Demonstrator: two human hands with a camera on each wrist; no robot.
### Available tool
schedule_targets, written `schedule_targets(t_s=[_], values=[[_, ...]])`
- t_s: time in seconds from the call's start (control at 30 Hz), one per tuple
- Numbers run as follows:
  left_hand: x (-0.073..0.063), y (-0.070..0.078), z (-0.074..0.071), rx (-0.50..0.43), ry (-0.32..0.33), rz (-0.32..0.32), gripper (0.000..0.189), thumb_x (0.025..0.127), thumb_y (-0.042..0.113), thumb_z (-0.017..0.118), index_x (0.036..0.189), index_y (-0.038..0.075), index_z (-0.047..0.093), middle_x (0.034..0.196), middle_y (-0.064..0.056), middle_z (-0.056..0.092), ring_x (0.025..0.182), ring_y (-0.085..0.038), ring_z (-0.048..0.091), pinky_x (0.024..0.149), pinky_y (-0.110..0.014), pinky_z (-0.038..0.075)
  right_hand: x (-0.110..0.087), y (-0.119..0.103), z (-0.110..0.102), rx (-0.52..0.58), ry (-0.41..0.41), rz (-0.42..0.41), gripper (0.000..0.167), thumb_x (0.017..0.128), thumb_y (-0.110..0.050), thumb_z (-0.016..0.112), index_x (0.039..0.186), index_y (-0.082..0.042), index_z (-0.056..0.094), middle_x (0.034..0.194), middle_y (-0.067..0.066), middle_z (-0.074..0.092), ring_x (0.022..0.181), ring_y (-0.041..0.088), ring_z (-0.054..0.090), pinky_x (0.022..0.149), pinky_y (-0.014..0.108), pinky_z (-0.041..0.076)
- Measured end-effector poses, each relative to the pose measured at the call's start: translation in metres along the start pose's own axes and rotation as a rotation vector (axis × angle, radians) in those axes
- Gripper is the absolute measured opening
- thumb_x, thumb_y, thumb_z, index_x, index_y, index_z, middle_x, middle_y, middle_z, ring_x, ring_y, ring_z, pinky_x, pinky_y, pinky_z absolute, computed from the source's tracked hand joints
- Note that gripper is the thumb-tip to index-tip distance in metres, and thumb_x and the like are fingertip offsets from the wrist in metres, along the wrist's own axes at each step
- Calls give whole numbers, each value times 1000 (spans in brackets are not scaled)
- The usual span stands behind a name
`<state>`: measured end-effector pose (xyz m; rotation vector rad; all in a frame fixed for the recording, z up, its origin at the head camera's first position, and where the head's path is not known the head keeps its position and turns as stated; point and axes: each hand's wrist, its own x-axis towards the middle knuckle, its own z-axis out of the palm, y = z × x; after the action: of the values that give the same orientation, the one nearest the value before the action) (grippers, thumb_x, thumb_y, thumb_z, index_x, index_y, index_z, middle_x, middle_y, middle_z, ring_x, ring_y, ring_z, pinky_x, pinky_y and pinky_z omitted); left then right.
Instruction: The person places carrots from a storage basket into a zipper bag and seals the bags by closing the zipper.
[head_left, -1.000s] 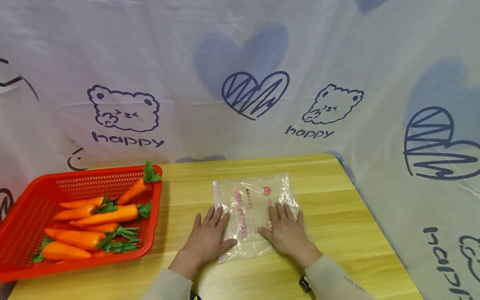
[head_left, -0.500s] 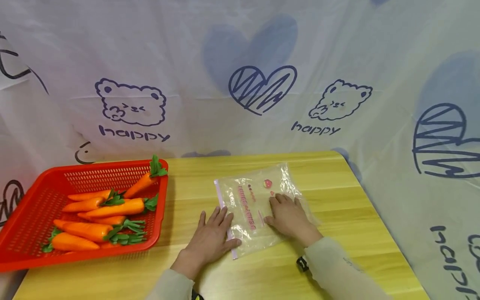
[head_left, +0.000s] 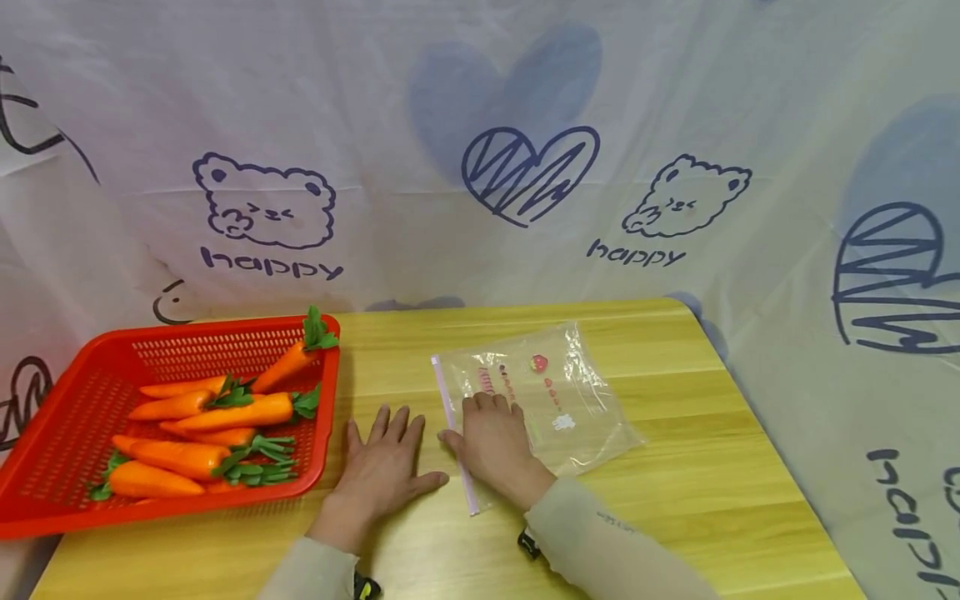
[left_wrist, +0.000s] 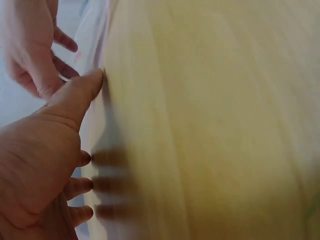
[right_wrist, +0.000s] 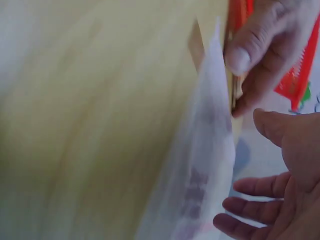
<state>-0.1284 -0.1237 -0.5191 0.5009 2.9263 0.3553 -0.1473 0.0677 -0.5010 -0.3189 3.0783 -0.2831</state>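
Observation:
A clear zip-lock bag (head_left: 588,396) with pink and red prints lies flat on the wooden table, its pale purple zip strip (head_left: 442,387) facing left. Over the zip side is my right hand (head_left: 498,446), fingers relaxed and slightly bent; whether it touches the plastic is hard to tell. My left hand (head_left: 382,471) is spread low over the table between the bag and the red basket, holding nothing. In the left wrist view, the left thumb and fingers (left_wrist: 77,187) are extended. The right wrist view has the bag (right_wrist: 212,120) beside the loose right fingers (right_wrist: 257,210).
A red plastic basket (head_left: 75,417) stands at the table's left, with several orange carrots (head_left: 183,457) with green tops inside. One carrot (head_left: 285,367) leans on its right rim. A printed cloth (head_left: 390,242) hangs behind the yellow wood-grain table (head_left: 660,500).
The bag turned slightly, then my right hand slid left across it to the zip side. My left hand moved left off the bag's edge toward the basket. The head view shifted a little.

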Motion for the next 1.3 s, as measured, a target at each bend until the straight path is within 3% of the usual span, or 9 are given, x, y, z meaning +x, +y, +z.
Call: schedule_targets(t_s=[0.23, 0.47, 0.6, 0.73, 0.9, 1.0, 1.13, 1.23, 1.3], values=[[0, -1, 2, -12, 2, 1, 97, 87, 74, 68, 158, 11, 48, 167, -19, 38, 157, -49, 27, 114, -84, 18, 6, -14, 11, -118, -15, 73, 70, 93, -66, 67, 123, -3, 67, 120, 14, 67, 112, 33, 61, 87, 53, 56], [1, -2, 2, -13, 15, 5, 97, 86, 74, 70, 157, 11, 48, 167, -19, 39, 156, -49, 28, 113, -84, 19, 11, -11, 10, -137, -1, 71, 42, 99, -43, 64, 111, -3, 71, 104, 11, 68, 101, 30, 64, 83, 53, 58], [1, -3, 0, -47, 5, -8, 93, 88, 71, 71, 157, 12, 49, 167, -18, 38, 157, -48, 26, 115, -84, 17, 11, -6, 0, -72, -24, 57, 31, 101, -33, 62, 100, -4, 70, 90, 7, 67, 85, 26, 68, 75, 48, 59], [1, 0, -8, -134, 34, -44, 75, 95, 58, 69, 153, 12, 54, 162, -17, 46, 154, -47, 34, 115, -84, 15, 13, 6, -21, 76, 13, 91, 24, 97, -27, 66, 84, -7, 66, 74, 4, 62, 65, 21, 62, 59, 42, 55], [4, 20, -39, -258, 117, -117, 48, 101, 42, 68, 139, 12, 67, 144, -12, 66, 138, -41, 56, 114, -84, 18, 15, 23, -73, 230, 45, 89, 24, 92, -18, 67, 70, -14, 61, 64, 0, 59, 54, 15, 54, 51, 35, 47], [9, 37, -68, -339, 144, -135, 43, 103, 42, 64, 133, 12, 71, 136, -9, 71, 129, -40, 64, 114, -83, 21, 14, 26, -106, 271, 72, 45, 21, 91, -16, 68, 71, -14, 63, 67, -1, 62, 55, 15, 55, 61, 39, 55], [14, 59, -112, -499, 179, -93, 44, 107, 48, 57, 127, 12, 73, 130, -9, 74, 122, -38, 67, 111, -67, 42, 10, 19, -147, 321, 112, -12, 18, 90, -17, 70, 73, -14, 64, 67, -2, 64, 50, 14, 57, 59, 35, 54], [18, 74, -144, -585, 187, -65, 41, 107, 51, 55, 115, 15, 74, 109, -6, 75, 100, -29, 69, 87, -48, 55, 7, 13, -170, 357, 150, -63, 20, 90, -18, 73, 73, -14, 64, 64, -2, 62, 49, 14, 56, 49, 28, 44], [20, 82, -162, -582, 206, -59, 36, 107, 47, 55, 104, 15, 72, 92, -5, 69, 83, -26, 64, 72, -41, 51, 6, 10, -182, 339, 190, -102, 23, 91, -20, 75, 72, -13, 64, 64, -2, 61, 52, 14, 55, 51, 28, 43]])
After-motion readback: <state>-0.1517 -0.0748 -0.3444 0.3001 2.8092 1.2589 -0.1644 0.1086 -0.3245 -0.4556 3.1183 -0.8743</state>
